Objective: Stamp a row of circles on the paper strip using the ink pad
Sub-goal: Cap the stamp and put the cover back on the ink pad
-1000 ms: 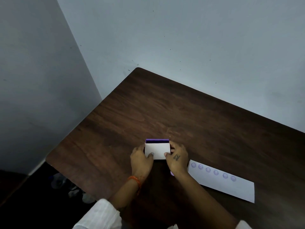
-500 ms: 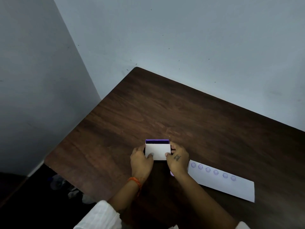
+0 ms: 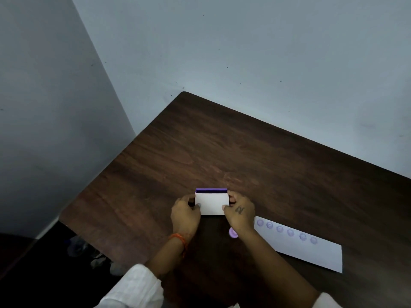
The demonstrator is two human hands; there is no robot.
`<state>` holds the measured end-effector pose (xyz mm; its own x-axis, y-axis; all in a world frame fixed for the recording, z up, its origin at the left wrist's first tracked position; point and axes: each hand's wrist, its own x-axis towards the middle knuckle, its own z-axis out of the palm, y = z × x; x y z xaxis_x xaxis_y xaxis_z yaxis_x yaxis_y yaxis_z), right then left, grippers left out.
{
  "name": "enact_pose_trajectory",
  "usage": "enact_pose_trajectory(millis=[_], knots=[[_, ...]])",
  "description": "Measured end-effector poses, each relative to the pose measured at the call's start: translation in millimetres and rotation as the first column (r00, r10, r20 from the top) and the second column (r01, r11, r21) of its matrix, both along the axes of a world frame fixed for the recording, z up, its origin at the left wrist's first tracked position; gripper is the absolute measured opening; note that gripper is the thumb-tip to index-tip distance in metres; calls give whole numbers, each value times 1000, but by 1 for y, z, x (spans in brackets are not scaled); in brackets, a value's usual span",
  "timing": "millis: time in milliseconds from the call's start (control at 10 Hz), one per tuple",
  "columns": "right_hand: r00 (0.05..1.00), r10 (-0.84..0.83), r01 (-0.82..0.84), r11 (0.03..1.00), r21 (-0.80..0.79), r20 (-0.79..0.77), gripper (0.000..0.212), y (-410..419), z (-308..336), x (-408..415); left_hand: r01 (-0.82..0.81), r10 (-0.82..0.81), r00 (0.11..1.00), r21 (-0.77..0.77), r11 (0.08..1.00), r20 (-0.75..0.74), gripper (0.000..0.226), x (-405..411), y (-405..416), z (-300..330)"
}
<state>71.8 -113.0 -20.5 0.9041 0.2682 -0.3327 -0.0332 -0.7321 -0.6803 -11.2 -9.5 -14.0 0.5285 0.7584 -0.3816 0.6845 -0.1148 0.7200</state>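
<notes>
A small ink pad [image 3: 212, 202] with a white lid and a purple base rests on the dark wooden table [image 3: 244, 156]. A thin band of purple shows along its far edge. My left hand [image 3: 185, 215] grips its left side and my right hand [image 3: 239, 213] grips its right side, thumbs on the lid. The white paper strip [image 3: 304, 248] lies to the right, with a row of several purple circles along its far edge. A small purple round stamp [image 3: 232, 233] peeks out under my right wrist.
The table sits in a corner between two pale walls; its left edge [image 3: 93, 181] drops to a dark floor with some dim clutter [image 3: 89, 252]. Bare wood stretches behind the ink pad.
Both hands stay on the ink pad in the same place. The lid seems to cover the purple base slightly more than before.
</notes>
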Motion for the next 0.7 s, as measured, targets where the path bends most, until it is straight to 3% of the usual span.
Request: enact_pose_trajectory(millis=[500,700], knots=[[994,106,-106,993,-41,-16,46,0,12,13,25,-24,999,28,999,-32,30,4,17,0],[971,240,-236,964,-120,18,46,0,25,14,46,-45,999,51,998,-25,32,3,19,3]])
